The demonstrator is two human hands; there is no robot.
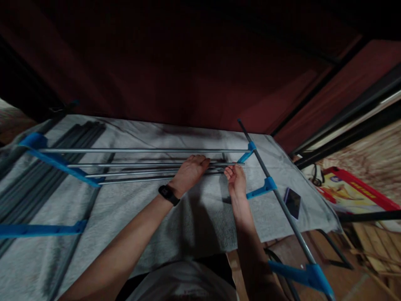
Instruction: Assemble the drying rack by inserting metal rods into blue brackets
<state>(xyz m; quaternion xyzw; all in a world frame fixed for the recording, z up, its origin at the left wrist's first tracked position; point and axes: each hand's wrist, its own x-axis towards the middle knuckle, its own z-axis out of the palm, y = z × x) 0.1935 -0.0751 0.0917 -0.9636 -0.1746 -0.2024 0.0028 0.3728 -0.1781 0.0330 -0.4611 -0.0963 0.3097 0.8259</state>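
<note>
Palm-down, the left hand [191,171] grips metal rods [140,164]; palm-up, the right hand [236,179] pinches one.

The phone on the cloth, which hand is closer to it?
Right. The right hand is left of the phone, across the blue-jointed pole. The left hand is farther left, over the thin metal rods.

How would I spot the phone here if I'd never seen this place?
Find the pale cloth. Toward its right side, a long metal pole with blue brackets slants across it. Just right of that pole lies the phone, a dark flat rectangle, unlike the thin pole and blue brackets beside it.
</note>
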